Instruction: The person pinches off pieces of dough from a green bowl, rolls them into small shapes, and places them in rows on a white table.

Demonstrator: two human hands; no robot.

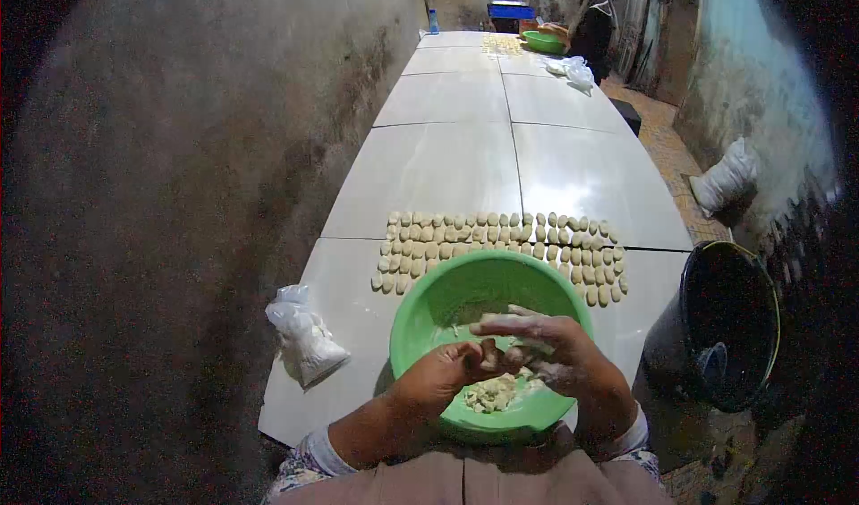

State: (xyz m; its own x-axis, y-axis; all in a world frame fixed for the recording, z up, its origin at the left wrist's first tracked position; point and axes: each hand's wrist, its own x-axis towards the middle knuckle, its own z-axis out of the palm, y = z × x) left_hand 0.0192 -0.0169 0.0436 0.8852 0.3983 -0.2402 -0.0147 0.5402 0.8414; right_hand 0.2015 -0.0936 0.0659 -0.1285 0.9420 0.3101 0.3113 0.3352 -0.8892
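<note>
Both hands meet over the green bowl (420, 313): the left hand (443, 375) and right hand (559, 353) have fingers curled around a small dough piece, judged mid-shaping. Next, it wants placing beside the dough rows (497, 246) on the bench (447, 165).

A long white tiled table (447, 169) runs away from the camera beside a rough grey wall (197, 174). A knotted clear plastic bag (304, 337) holding something white lies near the table's left edge. At the far end are a small blue-capped bottle (433, 21), a second patch of pale pieces (502, 46), another green bowl (544, 42) and a crumpled plastic bag (577, 72); a blue crate (510, 9) stands beyond them. To the right of the table a black bucket (727, 326) stands on the floor, and a filled white sack (727, 179) leans against the right wall.
</note>
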